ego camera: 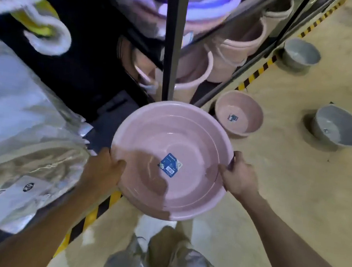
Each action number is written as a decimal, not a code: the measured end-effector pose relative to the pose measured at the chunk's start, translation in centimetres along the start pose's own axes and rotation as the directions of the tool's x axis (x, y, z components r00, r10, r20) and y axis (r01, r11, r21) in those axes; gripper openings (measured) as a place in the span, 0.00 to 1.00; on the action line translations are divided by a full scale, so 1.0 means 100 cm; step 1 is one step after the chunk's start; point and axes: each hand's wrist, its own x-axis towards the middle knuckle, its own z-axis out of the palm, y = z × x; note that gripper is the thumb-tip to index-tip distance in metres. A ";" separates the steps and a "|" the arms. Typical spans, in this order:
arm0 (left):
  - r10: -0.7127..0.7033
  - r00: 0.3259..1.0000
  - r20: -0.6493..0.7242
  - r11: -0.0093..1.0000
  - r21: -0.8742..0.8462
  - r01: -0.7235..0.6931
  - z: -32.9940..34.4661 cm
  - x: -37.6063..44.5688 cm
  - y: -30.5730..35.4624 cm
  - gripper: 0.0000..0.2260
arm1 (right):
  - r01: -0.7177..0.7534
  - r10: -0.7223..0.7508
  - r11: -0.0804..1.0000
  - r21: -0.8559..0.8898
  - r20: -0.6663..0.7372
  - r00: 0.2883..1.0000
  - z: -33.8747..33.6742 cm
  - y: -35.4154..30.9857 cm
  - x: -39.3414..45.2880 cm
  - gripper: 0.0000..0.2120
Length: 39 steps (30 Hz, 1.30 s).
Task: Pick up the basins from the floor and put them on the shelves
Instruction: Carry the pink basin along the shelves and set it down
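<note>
- The floor [283, 197] is pale and sandy-coloured; a yellow-and-black striped line [257, 73] runs along it at the foot of the shelves.
- The shelves [172, 47] stand ahead of you with a dark upright post in the middle; pink buckets [231, 59] lie stacked on their sides on a lower level, and a purple-rimmed tub [204, 4] sits higher up; much of this is blurred.
- Clear plastic-wrapped bundles [19, 139] fill the left side, beside the shelves.
- You hold the large pink basin [172, 146] up off the floor, just in front of the post, mouth facing you; a blue label [170, 165] sits on its inner bottom.
- Your left hand [102, 169] grips the basin's left rim, thumb curled over the inside; your right hand [238, 176] grips the right rim, thumb inside and fingers wrapped behind.
- A smaller pink basin [238, 113] rests on the floor close to the striped line, just beyond the one you hold; it too has a small label inside.
- Two grey basins rest on the floor further right, well apart: one [337, 127] nearer you, one [301, 54] further back by the line.
- Your shoes [166, 246] show below the held basin.
</note>
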 end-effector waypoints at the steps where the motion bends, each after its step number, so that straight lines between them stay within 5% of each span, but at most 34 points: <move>1: -0.006 1.000 0.005 1.000 0.019 0.006 0.022 0.011 -0.017 0.10 | 0.007 -0.007 1.000 -0.001 -0.003 1.000 0.024 0.012 0.010 0.13; 15: 0.052 0.997 -0.056 0.961 0.275 -0.034 0.247 0.100 -0.170 0.13 | 0.093 -0.101 0.990 -0.106 -0.075 0.992 0.274 0.136 0.122 0.20; 20: 0.048 0.992 -0.115 0.961 0.276 -0.015 0.272 0.106 -0.184 0.11 | 0.115 -0.127 0.972 -0.203 -0.046 0.991 0.300 0.146 0.131 0.18; 35: -0.041 0.999 0.035 0.996 0.085 0.038 0.310 0.133 -0.200 0.09 | 0.029 -0.029 0.970 -0.242 0.003 1.000 0.314 0.161 0.132 0.18; 39: -0.108 0.991 0.080 0.993 -0.028 0.111 0.314 0.142 -0.199 0.14 | -0.032 0.037 0.998 -0.050 0.104 0.994 0.319 0.161 0.133 0.14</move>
